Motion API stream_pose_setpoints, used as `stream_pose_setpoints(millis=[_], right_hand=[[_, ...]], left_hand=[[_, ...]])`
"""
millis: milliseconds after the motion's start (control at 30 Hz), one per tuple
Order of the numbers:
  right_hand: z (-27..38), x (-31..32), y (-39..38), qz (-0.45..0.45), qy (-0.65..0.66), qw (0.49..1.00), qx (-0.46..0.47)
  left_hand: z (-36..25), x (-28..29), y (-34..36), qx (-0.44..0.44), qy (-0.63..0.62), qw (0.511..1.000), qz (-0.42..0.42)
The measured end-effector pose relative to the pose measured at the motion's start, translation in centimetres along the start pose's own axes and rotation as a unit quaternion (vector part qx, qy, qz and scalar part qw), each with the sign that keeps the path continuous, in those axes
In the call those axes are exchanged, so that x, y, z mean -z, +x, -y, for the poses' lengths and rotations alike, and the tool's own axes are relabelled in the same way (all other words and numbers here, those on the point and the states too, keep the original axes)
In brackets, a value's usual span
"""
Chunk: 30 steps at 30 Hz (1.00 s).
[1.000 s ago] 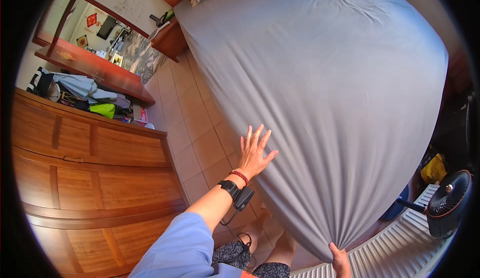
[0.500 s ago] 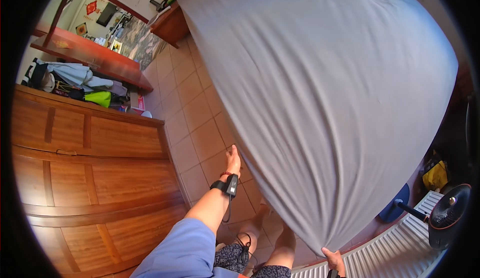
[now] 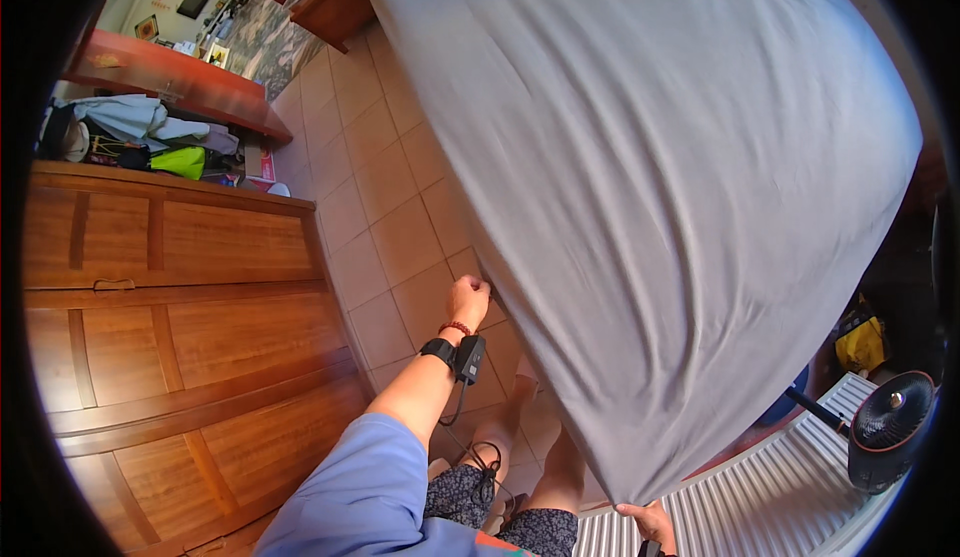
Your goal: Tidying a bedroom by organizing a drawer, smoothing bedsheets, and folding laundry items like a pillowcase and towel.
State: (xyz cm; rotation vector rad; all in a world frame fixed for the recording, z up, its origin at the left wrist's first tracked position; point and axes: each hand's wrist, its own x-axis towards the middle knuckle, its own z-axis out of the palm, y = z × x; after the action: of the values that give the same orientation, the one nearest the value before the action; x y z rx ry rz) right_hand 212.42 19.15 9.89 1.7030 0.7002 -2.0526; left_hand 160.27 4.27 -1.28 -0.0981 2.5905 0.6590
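Observation:
A grey fitted sheet [image 3: 640, 187] is spread over the bed, with long creases running toward its near corner. At that corner my right hand [image 3: 650, 524] is closed, pinching the gathered cloth between thumb and fingers. My left hand [image 3: 468, 302] is at the left side of the bed, right beside the sheet's edge. Its fingers are curled in, and whatever they may hold is hidden. A black strapped device [image 3: 460, 357] and a red bead bracelet [image 3: 455, 327] are on the left wrist.
A wooden wardrobe [image 3: 220, 337] lies along the left, with clothes [image 3: 150, 127] above it. Tiled floor [image 3: 385, 177] runs between wardrobe and bed. A white radiator [image 3: 760, 502] and a black fan [image 3: 893, 427] stand at the near right. A wooden cabinet [image 3: 335, 7] is at the far left.
My left hand has gone from extended fingers to curled ones, beside the bed's edge. My right hand, still on the sheet corner, has shifted slightly left. The whole view has tilted a little.

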Motion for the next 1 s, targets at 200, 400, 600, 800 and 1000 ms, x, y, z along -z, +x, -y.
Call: stream_pose_setpoints(millis=[200, 400, 600, 800, 1000], right_hand=[[-3.2, 0.3, 0.2, -0.029, -0.075, 0.997, -0.01], [-7.2, 2.2, 2.3, -0.104, -0.092, 0.99, -0.022], [-10.0, 4.5, 3.6, -0.182, -0.099, 0.978, -0.025], [-16.5, 7.7, 1.8, -0.264, -0.104, 0.955, -0.081], [-21.2, 10.5, 4.4, -0.157, -0.06, 0.984, -0.05]], left_hand=[[0.8, 1.5, -0.2, 0.029, 0.055, 0.998, -0.033], [1.4, 2.4, -2.0, 0.09, 0.118, 0.989, 0.021], [0.5, 1.2, -0.5, 0.102, 0.086, 0.988, 0.078], [-2.3, 4.1, 4.2, -0.164, 0.048, 0.975, -0.144], [-19.8, 4.5, 8.1, -0.28, 0.079, 0.904, -0.313]])
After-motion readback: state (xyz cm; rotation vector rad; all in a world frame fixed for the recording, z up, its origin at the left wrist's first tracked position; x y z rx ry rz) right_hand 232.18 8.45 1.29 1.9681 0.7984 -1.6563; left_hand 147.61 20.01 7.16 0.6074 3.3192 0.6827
